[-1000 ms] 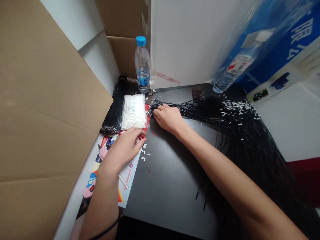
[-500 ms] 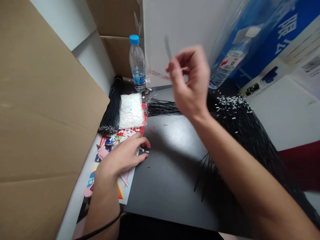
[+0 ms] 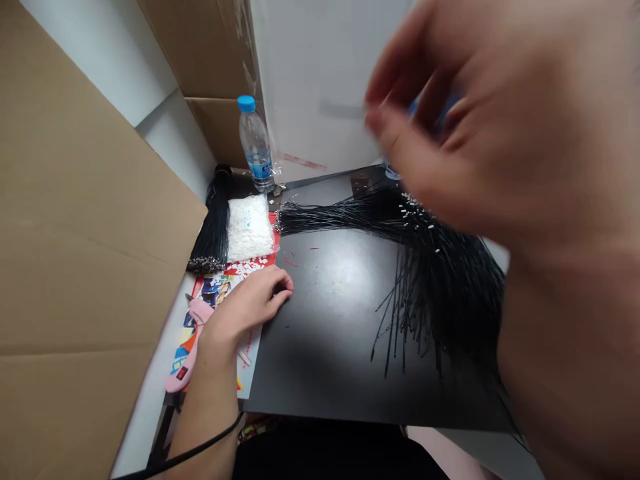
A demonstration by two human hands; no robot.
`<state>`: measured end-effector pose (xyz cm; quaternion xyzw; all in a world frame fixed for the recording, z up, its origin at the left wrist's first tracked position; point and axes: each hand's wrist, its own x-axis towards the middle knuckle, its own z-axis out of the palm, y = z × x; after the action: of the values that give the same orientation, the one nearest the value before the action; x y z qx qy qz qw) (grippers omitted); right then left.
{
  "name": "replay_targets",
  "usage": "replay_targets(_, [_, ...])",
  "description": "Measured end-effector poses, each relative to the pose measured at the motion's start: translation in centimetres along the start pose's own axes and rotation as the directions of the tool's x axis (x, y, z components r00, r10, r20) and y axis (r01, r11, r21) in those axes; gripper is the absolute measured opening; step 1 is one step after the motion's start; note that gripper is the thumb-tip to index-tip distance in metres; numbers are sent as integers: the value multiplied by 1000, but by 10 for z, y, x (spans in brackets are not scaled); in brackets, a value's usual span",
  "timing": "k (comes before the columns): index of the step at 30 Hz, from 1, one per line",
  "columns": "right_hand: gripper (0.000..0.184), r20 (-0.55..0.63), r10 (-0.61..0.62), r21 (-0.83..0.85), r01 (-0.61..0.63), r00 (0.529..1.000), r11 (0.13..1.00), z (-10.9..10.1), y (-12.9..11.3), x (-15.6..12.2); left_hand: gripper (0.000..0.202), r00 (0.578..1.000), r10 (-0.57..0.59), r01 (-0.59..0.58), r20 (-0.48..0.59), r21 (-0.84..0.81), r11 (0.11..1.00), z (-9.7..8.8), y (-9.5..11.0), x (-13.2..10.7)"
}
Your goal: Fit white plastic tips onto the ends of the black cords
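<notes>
Head cam view, and the right hand (image 3: 505,133) is up so close that it's mostly blur. Its thumb and finger look pinched together on a thin grey strip (image 3: 344,109), which pokes out to the left of the fingertips, up off the table (image 3: 320,373); too smeared to say what it really is. Left hand (image 3: 253,300) sits low over the edge of a printed sheet (image 3: 249,377), fingers curled, thumb close to the index finger. Can't tell if anything's tucked in there. Loose white bits (image 3: 245,268) lie just on its far side, with a clear bag (image 3: 250,230) full of white stuff past those. A long bundle of black cords (image 3: 340,217) runs across the far part to the right, into a big pile (image 3: 465,280) with white chips (image 3: 404,212) on it. Pink tool (image 3: 201,311) is left of the left hand, and a blue-capped bottle (image 3: 259,160) stands at the far left.
</notes>
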<state>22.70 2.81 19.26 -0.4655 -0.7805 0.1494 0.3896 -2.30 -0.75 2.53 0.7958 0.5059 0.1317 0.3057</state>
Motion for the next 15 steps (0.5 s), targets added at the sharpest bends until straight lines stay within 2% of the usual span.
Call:
replay_targets(2, [27, 118, 39, -345, 5, 992, 939, 18, -1, -13, 10, 997, 9, -16, -77, -93, 996, 0, 7, 2])
replay_targets(3, [33, 205, 82, -412, 10, 975, 911, 28, 5, -22, 9, 992, 2, -20, -124, -149, 989, 1, 10, 3])
replay_targets(5, [30, 321, 79, -279, 15, 944, 960, 51, 26, -45, 10, 976, -29, -32, -215, -273, 962, 5, 16, 7])
replay_targets(7, [24, 353, 79, -140, -31, 932, 990, 72, 52, -68, 15, 958, -78, -43, -275, -408, 912, 12, 19, 11])
replay_targets(11, [20, 297, 198, 13, -211, 934, 977, 98, 85, -100, 19, 950, -172, -31, -260, -628, 778, 30, 21, 22])
replay_targets(15, [17, 235, 251, 101, -280, 939, 955, 106, 88, -109, 20, 945, -243, -15, -217, -774, 633, 40, 22, 32])
